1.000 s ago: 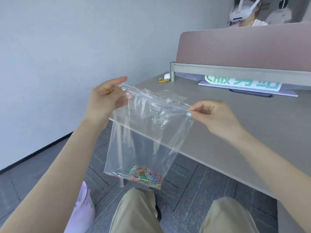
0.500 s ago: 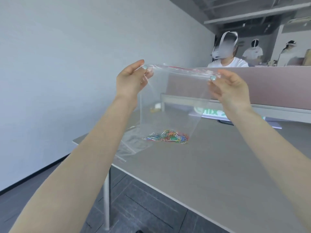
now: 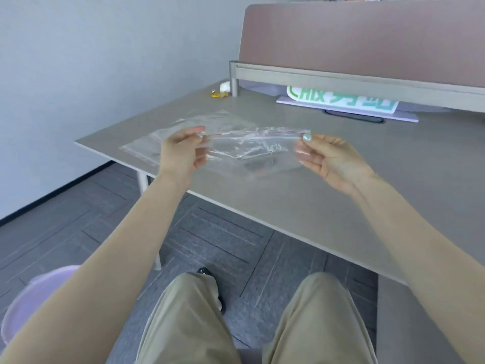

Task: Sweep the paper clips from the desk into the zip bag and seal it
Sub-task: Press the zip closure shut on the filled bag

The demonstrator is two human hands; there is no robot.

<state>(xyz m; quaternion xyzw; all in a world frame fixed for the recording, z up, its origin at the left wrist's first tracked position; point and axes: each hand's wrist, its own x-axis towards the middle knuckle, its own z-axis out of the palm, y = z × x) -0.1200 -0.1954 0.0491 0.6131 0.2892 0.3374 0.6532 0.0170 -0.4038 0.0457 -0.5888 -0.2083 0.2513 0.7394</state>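
Observation:
A clear zip bag (image 3: pixel 252 147) with a thin red line along its top is stretched between both hands just above the grey desk (image 3: pixel 301 195). My left hand (image 3: pixel 182 153) pinches the left end of the zip strip between thumb and fingers. My right hand (image 3: pixel 329 158) pinches the right end. The bag's body sags towards the desk, and a dark blurred patch near its bottom is all that shows of the paper clips.
More clear bags (image 3: pixel 183 132) lie flat on the desk behind my left hand. A green-lettered white sign (image 3: pixel 341 101) lies under the pink partition (image 3: pixel 367 40). A small yellow item (image 3: pixel 219 93) sits at the far corner. A lilac bin (image 3: pixel 34 298) stands on the floor at left.
The bag came down from in front of the partition to just over the desk, and the view tilted down to my knees. Both hands keep their pinch on the zip strip.

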